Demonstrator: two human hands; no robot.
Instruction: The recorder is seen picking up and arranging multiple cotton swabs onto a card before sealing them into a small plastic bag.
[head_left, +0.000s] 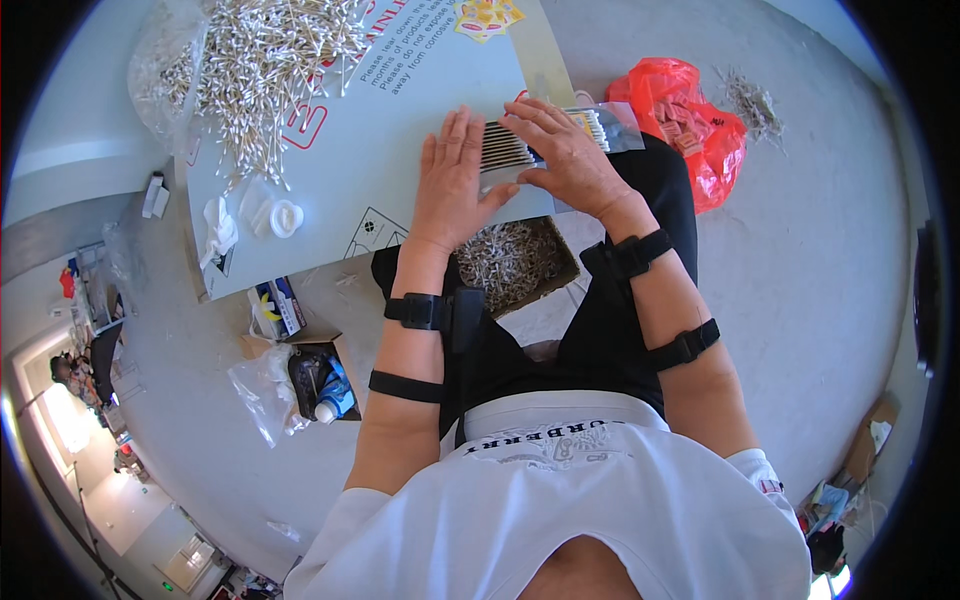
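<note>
Cotton swabs [538, 143] lay in a neat row inside a clear plastic packet [612, 128], and both hands were pressed down on it at the near edge of a pale cardboard sheet [380, 150] that served as the counter. On the packet's near-left end the left hand [452, 185] lay flat, fingers [460, 135] stretched out straight and together, gripping nothing — only pushing down on the swabs. From the other side the right hand [565, 150] came across the packet, its fingers [530, 112] spread and gently curved over the row, the palm on the packet's right part; whether any finger curled under the plastic could not be told. The two hands touched or nearly touched over the middle of the row. Farther up the sheet a large loose heap of swabs [265, 60] spread out, partly spilling from a clear bag [160, 70]. Near the sheet's left edge sat a small white cap [287, 217] and a crumpled white scrap [218, 228]. Under the sheet's near edge, between the person's knees, an open cardboard box [515, 262] held more small pale pieces. A red plastic bag [690, 120] lay on the grey floor [800, 280] to the right — well apart from the hands.
</note>
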